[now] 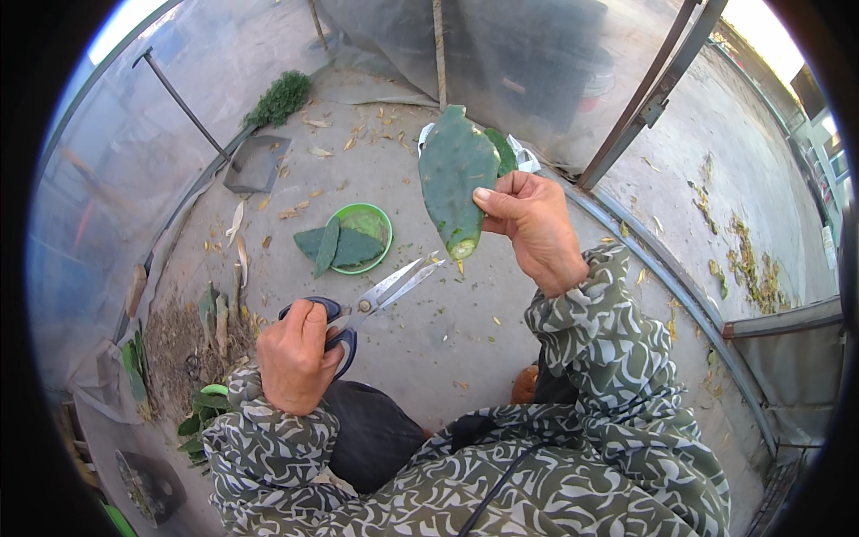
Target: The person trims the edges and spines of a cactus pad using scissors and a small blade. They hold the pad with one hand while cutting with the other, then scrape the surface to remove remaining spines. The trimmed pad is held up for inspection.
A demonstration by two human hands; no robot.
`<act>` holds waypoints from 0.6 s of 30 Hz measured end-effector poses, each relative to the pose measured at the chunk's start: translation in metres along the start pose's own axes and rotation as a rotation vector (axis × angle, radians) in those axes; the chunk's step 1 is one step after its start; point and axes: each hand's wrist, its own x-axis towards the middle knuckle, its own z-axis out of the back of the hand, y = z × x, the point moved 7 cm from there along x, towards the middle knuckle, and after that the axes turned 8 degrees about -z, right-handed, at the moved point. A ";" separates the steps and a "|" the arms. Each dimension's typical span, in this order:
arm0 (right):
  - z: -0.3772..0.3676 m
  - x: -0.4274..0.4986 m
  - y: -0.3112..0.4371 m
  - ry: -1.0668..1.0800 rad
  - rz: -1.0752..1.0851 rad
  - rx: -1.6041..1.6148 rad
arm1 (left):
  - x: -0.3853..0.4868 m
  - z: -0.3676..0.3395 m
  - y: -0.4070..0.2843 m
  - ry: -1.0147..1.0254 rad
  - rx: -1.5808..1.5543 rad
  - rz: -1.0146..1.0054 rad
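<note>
My left hand (298,359) grips dark-handled scissors (364,305) by their loops. The blades are slightly parted and point up and right, close below the lower end of a cactus pad. That flat green prickly pear pad (456,178) is pinched at its right edge between the thumb and fingers of my right hand (530,225). Its lower tip shows a pale cut face, and its upper right edge looks trimmed. On the floor beyond the scissors, a green-rimmed basin (366,225) holds cactus pads (359,248) that stick out over its left rim.
Plastic sheeting (376,40) and a metal door frame (644,101) border the concrete floor. Cactus stems (218,315) stand in soil at left, near more pads (201,413) and a dark pot (151,486). A grey bin (258,164) and a leafy plant (280,99) lie farther off.
</note>
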 end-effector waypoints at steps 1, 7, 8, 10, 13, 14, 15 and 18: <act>0.000 0.000 0.000 -0.006 -0.004 -0.008 | 0.001 -0.001 -0.001 -0.022 0.006 -0.007; -0.001 -0.004 -0.002 -0.012 -0.035 -0.006 | 0.007 -0.003 -0.004 -0.056 0.089 -0.054; 0.000 -0.004 -0.002 -0.011 -0.038 -0.001 | 0.008 -0.003 -0.005 -0.052 0.093 -0.061; 0.000 -0.004 -0.003 -0.018 -0.051 -0.005 | 0.009 -0.003 -0.005 -0.043 0.094 -0.062; 0.000 -0.005 -0.005 -0.008 -0.074 0.008 | 0.010 -0.005 -0.007 -0.034 0.084 -0.047; 0.000 -0.005 -0.006 -0.006 -0.085 0.015 | 0.010 -0.006 -0.008 -0.032 0.084 -0.043; 0.001 -0.006 -0.006 -0.016 -0.083 0.017 | 0.010 -0.007 -0.008 -0.027 0.071 -0.030; 0.001 -0.006 -0.006 -0.045 -0.068 0.034 | 0.010 -0.011 -0.008 -0.018 0.026 0.005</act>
